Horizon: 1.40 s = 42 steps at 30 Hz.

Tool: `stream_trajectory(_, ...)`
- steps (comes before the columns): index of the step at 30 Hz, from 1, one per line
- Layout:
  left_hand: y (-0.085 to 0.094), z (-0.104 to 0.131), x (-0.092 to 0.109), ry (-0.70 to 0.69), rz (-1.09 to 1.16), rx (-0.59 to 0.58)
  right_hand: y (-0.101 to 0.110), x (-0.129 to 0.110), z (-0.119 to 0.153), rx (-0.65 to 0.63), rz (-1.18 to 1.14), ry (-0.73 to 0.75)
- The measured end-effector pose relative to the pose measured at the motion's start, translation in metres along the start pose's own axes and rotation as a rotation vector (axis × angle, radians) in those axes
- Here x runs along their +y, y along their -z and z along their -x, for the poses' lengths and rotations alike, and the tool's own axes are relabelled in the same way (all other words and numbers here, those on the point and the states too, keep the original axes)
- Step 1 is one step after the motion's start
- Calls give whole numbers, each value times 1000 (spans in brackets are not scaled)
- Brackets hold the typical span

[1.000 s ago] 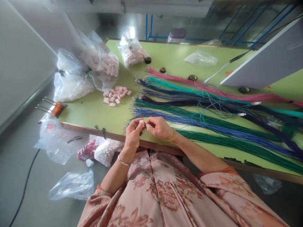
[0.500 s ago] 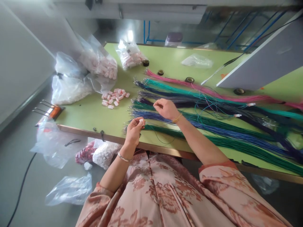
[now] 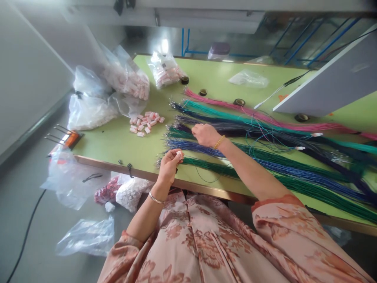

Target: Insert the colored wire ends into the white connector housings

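My left hand (image 3: pixel 168 167) is closed near the table's front edge, pinching a small white connector housing (image 3: pixel 178 153) between thumb and fingers. A thin dark wire loops from beside it over the table. My right hand (image 3: pixel 206 135) lies across the dark and grey wire bundles, its fingers bent down and pressed together; whatever is in them is hidden. Below it run a blue wire bundle (image 3: pixel 203 147) and a green wire bundle (image 3: pixel 212 166), their metal-tipped ends gathered at the left. A loose pile of white and pink connectors (image 3: pixel 147 122) lies to the upper left.
Pink wires (image 3: pixel 215 100) and teal wires (image 3: pixel 212 108) stretch across the back. Several black tape rolls, one a tape roll (image 3: pixel 239 102), sit near them. Plastic bags of connectors (image 3: pixel 166 72) stand at the far left. An orange pronged holder (image 3: pixel 73 139) is at the left corner.
The view has shifted slightly. My right hand has lowered a little toward the wires, its fingers bending further down. My left hand keeps hold of the white connector housing.
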<state>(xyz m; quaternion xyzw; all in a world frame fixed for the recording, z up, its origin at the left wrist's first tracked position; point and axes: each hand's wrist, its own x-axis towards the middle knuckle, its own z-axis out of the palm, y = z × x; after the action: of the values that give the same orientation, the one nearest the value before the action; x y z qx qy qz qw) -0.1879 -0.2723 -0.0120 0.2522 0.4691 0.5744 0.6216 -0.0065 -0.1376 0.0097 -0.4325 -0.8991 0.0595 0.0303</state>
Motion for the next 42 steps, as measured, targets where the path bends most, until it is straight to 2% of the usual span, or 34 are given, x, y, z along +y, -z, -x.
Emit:
stream_trajectory(6, 2, 1, 1, -2, 7, -8, 11, 5, -2, -23, -227, -85)
stream_trajectory(10, 3, 1, 0, 3, 20, -12, 16, 20, -10, 12, -359, -155)
stream_trajectory(13, 4, 1, 0, 13, 21, -8, 29, 39, -11, -47, -375, -208)
stream_trajectory(16, 4, 0, -1, 18, 16, -7, 45, 53, -8, -7, -428, -255)
stream_trajectory(19, 5, 0, -2, 15, 22, -12, 59, 55, -5, 41, -541, -269)
stream_trajectory(23, 6, -1, -4, 4, 27, -24, 68, 32, -6, 143, -812, -196)
stream_trajectory(29, 6, -2, -5, 15, 48, -20, 66, -28, -29, 77, -907, -23)
stream_trajectory(33, 5, -1, -4, 27, 62, -6, 63, -58, -42, 52, -933, 43)
stream_trajectory(36, 6, -1, -4, 26, 91, -2, 62, -70, -39, 74, -972, 82)
stream_trajectory(39, 8, -2, -5, 18, 134, -16, 56, -74, -24, 99, -1007, 113)
stream_trajectory(42, 8, -2, -5, -1, 187, -46, 44, -72, -4, 104, -1070, 61)
